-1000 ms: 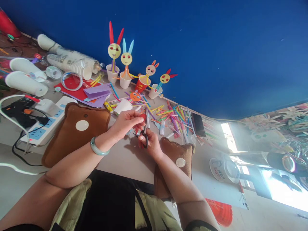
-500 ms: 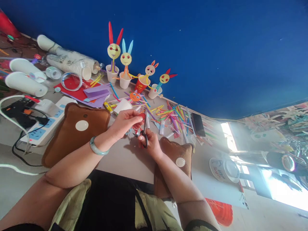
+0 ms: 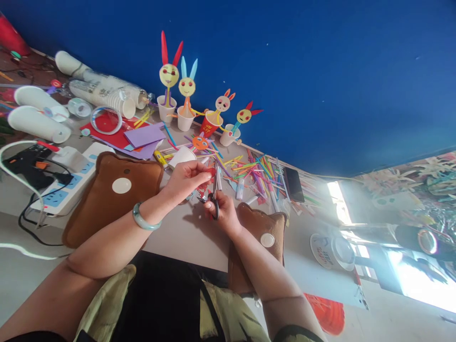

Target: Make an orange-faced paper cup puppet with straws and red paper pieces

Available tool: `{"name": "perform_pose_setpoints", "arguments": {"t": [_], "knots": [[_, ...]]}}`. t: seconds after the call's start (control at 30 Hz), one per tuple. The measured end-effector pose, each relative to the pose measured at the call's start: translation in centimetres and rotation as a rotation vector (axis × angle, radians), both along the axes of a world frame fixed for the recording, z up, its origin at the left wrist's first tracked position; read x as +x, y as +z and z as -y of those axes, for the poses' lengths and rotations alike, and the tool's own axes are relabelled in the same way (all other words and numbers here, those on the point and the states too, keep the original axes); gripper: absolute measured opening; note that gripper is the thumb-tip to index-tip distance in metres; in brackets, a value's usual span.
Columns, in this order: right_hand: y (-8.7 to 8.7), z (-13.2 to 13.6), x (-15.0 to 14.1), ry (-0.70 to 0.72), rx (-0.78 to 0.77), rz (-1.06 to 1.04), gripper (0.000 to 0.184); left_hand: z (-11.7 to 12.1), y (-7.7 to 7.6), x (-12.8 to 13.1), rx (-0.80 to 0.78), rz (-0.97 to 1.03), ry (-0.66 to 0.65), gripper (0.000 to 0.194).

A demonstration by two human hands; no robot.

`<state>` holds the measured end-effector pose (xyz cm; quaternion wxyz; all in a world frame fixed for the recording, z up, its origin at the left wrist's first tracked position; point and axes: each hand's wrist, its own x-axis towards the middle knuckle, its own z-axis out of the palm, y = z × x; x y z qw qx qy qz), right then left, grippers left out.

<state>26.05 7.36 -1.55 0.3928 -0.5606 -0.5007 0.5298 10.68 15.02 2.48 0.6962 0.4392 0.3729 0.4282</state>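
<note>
1. While a small red piece (image 3: 213, 172) is pinched between the thumb and fingers of the left hand (image 3: 187, 181), black-handled scissors (image 3: 216, 211) are grasped by their loops in the right hand (image 3: 227, 213).
2. The red piece is held above the table (image 3: 185, 237), just beside the upward-pointing blades; whether it is touched by them cannot be told.
3. A pale green bangle (image 3: 138, 217) is worn on the left wrist.
4. Beyond the hands, a tipped white cup (image 3: 182, 156) and an orange cat-like face (image 3: 200, 142) are seen, with coloured sticks (image 3: 261, 178) scattered to the right.
5. The hands are flanked by two brown pouches: a left pouch (image 3: 99, 204) and a right pouch (image 3: 247, 223), the latter partly covered by the forearm.
6. Farther back, four long-eared figures (image 3: 187, 87) are stood in cups along the blue wall (image 3: 320, 71).
7. At far left, a power strip (image 3: 57, 199) is placed.
</note>
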Motion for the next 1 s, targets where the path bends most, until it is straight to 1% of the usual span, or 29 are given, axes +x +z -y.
{"name": "perform_pose_setpoints", "arguments": {"t": [0.13, 0.37, 0.57, 0.7, 1.0], "knots": [[-0.15, 0.0, 0.04, -0.005, 0.022, -0.009, 0.059, 0.06, 0.13, -0.03, 0.021, -0.023, -0.019, 0.023], [-0.19, 0.01, 0.04, -0.002, 0.004, -0.016, 0.06, 0.12, -0.17, 0.01, 0.047, -0.042, -0.023, 0.021], [-0.35, -0.01, 0.08, -0.001, 0.011, -0.051, 0.058, 0.09, 0.14, -0.05, 0.044, -0.052, -0.023, 0.018], [-0.45, 0.01, 0.11, -0.003, 0.031, -0.043, 0.058, 0.1, 0.1, -0.06, 0.052, -0.06, -0.022, 0.017], [-0.47, -0.08, 0.08, -0.001, 0.017, -0.03, 0.059, 0.14, 0.06, -0.06, 0.072, -0.064, -0.024, 0.015]]}}
